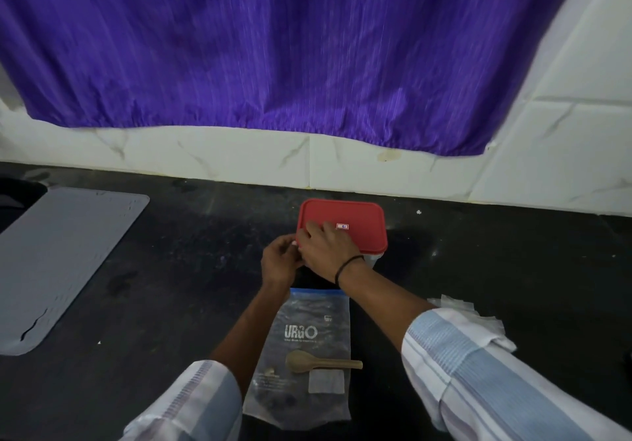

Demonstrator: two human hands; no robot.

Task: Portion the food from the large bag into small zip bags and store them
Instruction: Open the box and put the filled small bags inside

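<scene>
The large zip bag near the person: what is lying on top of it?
A wooden spoon lies flat across the large zip bag, handle pointing right. A small clear zip bag rests just below the spoon. The left forearm hides part of the bag's left edge.

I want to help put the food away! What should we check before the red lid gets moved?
1. Red lid sits flat on its container: ok.
2. Right hand rests on the lid's near left part: ok.
3. Left hand is at the lid's left corner; whether it grips the edge: cannot tell.
4. Large zip bag lies flat on the black counter, its blue zip strip toward the container: ok.
5. Wooden spoon rests on the bag, away from both hands: ok.
6. Small bags already inside the container: cannot tell, the lid hides it.
</scene>
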